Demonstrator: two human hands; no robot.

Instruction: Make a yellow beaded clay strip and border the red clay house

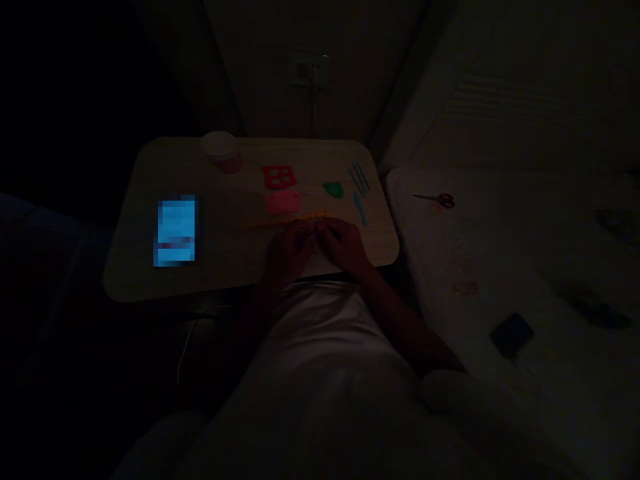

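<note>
In dim light, my left hand (293, 245) and my right hand (342, 241) meet fingertip to fingertip over the table's near side. The fingers of both are curled in a pinch. Whatever lies between them is too dark and small to make out. Just beyond the fingertips runs a row of small yellow-orange pieces (320, 215), with a thin orange-yellow strip (265, 223) stretching left from it. Behind these sit a pink flat piece (283, 202) and a red frame with four-part openings (279, 177). A green piece (333, 189) rests to the right.
On the table (135, 280) are a lit, blurred screen (176, 230), a tub with a pale lid (223, 152), a blue plastic knife-like tool (359, 208) and several thin blue sticks (359, 179). Right, scissors (440, 199) and a dark square object (512, 335) lie on a pale bed-like surface.
</note>
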